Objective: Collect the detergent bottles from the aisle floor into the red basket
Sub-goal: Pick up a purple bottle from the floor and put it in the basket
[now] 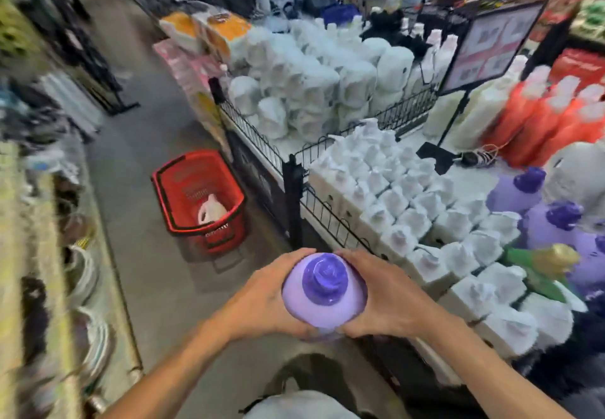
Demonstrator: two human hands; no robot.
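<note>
On your far left the shelving is too blurred to read. Next comes the bare grey concrete aisle floor (147,271), and on it the red plastic basket (222,237), an open-topped tub with perforated walls and a dark rim. A pale cream jug with a moulded handle (211,210) already lies inside it.

Your left hand (262,300) cups the left flank of the lilac plastic detergent bottle (322,307). Its fingers (294,255) are curled round the far shoulder and its thumb is wrapped low on the near side. You are holding the bottle upright in the air in front of your body, long axis vertical, with the dark purple screw cap (324,279) pointing up at you. Your right hand (389,297) mirrors the grip on the other flank, fingers wrapped and pressing inward.

The relation that matters: the basket lies ahead and to the left of the bottle, well apart and lower, so your left hand is the nearer one. I judge you need to carry forward-left and lower the bottle beside the jug.

The bottle looks smooth, rigid and rounded, so it may be slippery. The two-handed hold suggests it is heavy.

To your right, a black wire rail (327,215) edges the display table (468,178), which carries packed white bottles (409,209) and more purple ones (553,222).
</note>
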